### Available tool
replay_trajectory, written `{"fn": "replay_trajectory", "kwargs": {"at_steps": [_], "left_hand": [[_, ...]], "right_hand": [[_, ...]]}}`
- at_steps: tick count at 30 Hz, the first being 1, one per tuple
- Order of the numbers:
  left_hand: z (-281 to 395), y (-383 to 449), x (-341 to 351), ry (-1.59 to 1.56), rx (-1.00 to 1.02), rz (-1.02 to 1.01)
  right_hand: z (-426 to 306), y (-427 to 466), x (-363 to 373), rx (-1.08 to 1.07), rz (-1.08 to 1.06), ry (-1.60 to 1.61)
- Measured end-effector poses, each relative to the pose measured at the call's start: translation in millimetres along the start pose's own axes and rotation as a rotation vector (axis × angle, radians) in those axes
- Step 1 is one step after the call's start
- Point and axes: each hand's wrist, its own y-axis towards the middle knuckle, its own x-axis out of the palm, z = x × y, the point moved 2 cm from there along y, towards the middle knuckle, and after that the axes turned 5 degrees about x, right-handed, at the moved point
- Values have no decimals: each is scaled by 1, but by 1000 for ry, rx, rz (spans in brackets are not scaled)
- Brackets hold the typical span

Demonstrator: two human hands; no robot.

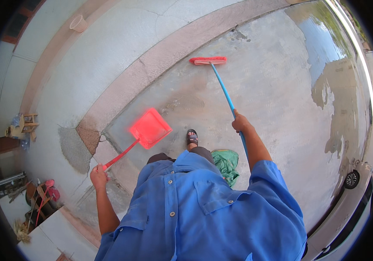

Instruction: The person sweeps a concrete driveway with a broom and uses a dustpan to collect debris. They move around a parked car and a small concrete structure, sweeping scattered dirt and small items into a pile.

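Note:
My left hand (99, 177) grips the end of the handle of a red long-handled dustpan (151, 128). Its pan is held out ahead and to the left of my sandalled foot (192, 138); whether it touches the ground I cannot tell. In my right hand (242, 122) is the blue pole of a push broom (224, 85). The red-bristled broom head (208, 61) is farther out, by the edge of the raised kerb. A dark patch of dirt (188, 101) lies on the concrete between the broom head and the dustpan.
A green plastic bag (226, 164) lies near my feet on the right. The concrete kerb (147, 67) curves along the left. Standing water (333, 75) covers the far right, and a parked car (352, 199) is at lower right. A basket (79, 23), wooden stool (29, 124) and piled clutter (39, 199) are left.

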Motion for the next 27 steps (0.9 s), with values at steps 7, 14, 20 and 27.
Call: {"fn": "replay_trajectory", "kwargs": {"at_steps": [7, 14, 20, 27], "left_hand": [[25, 21, -11, 23, 24, -51], [30, 100, -4, -23, 71, -224], [38, 155, -8, -65, 96, -403], [51, 172, -25, -36, 205, -517]], "right_hand": [[-55, 84, 22, 112, -55, 140], [-32, -63, 172, 89, -135, -131], [-93, -219, 219, 240, -229, 18], [-134, -222, 240, 205, -59, 137]]}}
